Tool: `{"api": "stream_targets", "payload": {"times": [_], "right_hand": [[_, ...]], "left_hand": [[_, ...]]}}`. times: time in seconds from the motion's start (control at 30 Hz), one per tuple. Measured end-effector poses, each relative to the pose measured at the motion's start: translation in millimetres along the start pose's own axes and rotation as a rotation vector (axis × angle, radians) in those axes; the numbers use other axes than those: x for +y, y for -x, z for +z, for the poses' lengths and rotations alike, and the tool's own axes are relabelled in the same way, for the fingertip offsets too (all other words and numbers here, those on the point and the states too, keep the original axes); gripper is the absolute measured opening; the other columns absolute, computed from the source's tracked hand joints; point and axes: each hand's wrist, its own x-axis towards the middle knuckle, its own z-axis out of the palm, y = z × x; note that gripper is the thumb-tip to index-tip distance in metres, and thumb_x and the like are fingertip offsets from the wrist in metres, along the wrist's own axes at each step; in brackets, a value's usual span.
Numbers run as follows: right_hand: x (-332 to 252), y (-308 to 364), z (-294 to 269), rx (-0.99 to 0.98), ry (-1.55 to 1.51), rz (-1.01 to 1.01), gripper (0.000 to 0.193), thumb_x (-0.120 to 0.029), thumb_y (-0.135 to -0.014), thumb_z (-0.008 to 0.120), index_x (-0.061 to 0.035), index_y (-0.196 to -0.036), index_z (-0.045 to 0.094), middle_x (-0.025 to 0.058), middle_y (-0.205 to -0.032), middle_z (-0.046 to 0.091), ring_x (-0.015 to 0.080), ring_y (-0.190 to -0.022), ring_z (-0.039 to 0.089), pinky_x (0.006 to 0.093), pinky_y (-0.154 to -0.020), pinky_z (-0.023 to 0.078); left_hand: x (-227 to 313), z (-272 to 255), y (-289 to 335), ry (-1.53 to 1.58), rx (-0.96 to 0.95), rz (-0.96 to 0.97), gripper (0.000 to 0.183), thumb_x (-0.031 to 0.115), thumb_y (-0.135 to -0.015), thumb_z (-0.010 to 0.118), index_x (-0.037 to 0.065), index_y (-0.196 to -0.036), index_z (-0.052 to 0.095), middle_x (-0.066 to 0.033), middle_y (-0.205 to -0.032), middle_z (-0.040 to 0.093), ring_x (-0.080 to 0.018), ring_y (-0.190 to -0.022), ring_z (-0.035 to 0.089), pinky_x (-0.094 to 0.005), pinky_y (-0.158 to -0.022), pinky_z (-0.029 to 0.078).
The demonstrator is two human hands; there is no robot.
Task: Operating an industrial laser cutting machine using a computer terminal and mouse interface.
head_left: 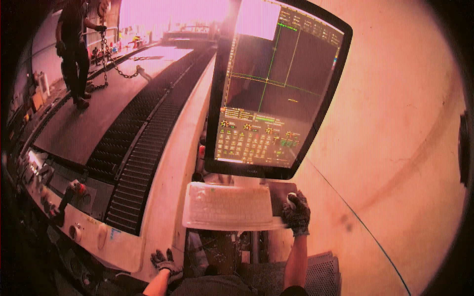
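Observation:
My right hand (297, 214), in a dark glove, rests at the right end of a pale keyboard tray. Its fingers are curled over the dark mouse pad (277, 193), and whatever lies beneath them is hidden. To its left is a whitish, blurred keyboard (228, 203). My left hand (166, 261), also gloved, has its fingers spread against the pale side rail (165, 192) of a long machine bed. Above the keyboard stands a large tilted monitor (276, 93) with a dark drawing screen, green and yellow lines and rows of small icons.
A person (74, 49) stands on a large metal sheet (94, 113) at the far left, one hand at a hanging chain (104, 49). Dark slats (136, 182) run along the bed. A thin cable (365, 227) crosses the floor at right. A perforated panel (321, 276) is beside my right forearm.

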Motion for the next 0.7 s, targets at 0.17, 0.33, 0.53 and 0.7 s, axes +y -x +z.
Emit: {"api": "stream_targets", "payload": {"times": [0.17,0.33,0.53,0.7], "right_hand": [[3.6,-1.2,2.3,0.021,0.015,-0.058,0.037,-0.021,-0.077,0.079,-0.0124,-0.113,0.075,0.0252,-0.139,0.06,0.0407,-0.127,0.059,0.0452,-0.106,0.05],[4.7,-1.1,2.4,0.011,0.036,-0.062,0.036,-0.02,-0.078,0.079,-0.0119,-0.113,0.075,0.0253,-0.138,0.061,0.0404,-0.128,0.059,0.0446,-0.107,0.049],[4.5,0.0,3.1,0.029,0.057,-0.055,0.035,-0.02,-0.078,0.078,-0.0128,-0.112,0.075,0.0249,-0.138,0.061,0.0404,-0.127,0.059,0.0441,-0.107,0.049],[10.6,4.2,7.1,0.094,0.06,-0.063,0.039,-0.021,-0.076,0.079,-0.0166,-0.115,0.075,0.0242,-0.136,0.062,0.0406,-0.124,0.062,0.0443,-0.105,0.05]], "left_hand": [[2.8,-6.1,3.6,-0.018,0.144,-0.027,0.137,0.093,-0.068,0.055,0.019,-0.165,-0.006,-0.036,-0.164,-0.014,-0.0615,-0.148,-0.015,-0.0768,-0.112,-0.009],[13.3,-88.0,51.1,0.038,-0.138,0.051,0.136,0.093,-0.068,0.055,0.02,-0.165,-0.005,-0.0346,-0.165,-0.012,-0.0604,-0.149,-0.016,-0.076,-0.113,-0.009],[31.4,-175.9,102.9,0.043,-0.25,0.092,0.135,0.092,-0.069,0.056,0.02,-0.165,-0.006,-0.0339,-0.166,-0.012,-0.0594,-0.149,-0.016,-0.0751,-0.113,-0.01],[32.7,-176.2,100.3,0.04,-0.296,0.078,0.135,0.092,-0.069,0.056,0.02,-0.165,-0.007,-0.0329,-0.166,-0.015,-0.0584,-0.15,-0.017,-0.0744,-0.113,-0.011]]}}
